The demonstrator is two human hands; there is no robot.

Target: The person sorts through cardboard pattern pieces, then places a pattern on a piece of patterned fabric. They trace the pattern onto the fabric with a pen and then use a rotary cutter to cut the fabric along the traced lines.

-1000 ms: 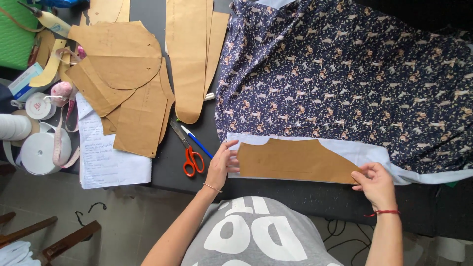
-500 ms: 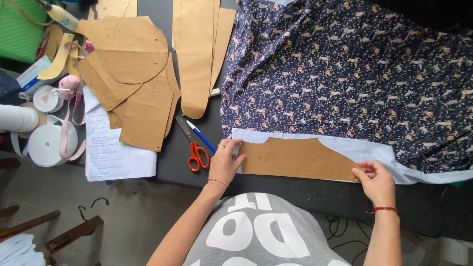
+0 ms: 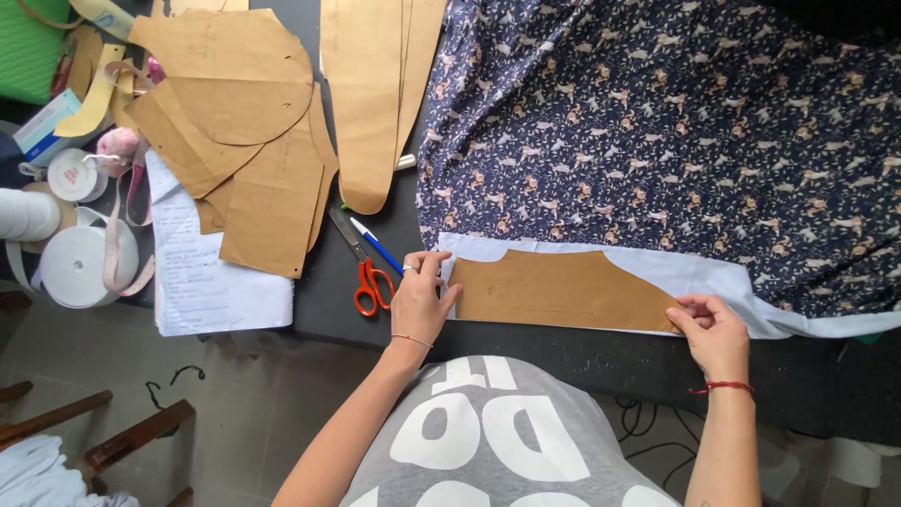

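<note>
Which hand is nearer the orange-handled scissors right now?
Left. The left hand rests on the left end of the brown paper pattern piece, just right of the scissors. The right hand holds the pattern's far right end.

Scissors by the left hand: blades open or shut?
Shut. The scissors lie flat on the table: blades form one closed line, orange handles together, beside the left hand.
</note>
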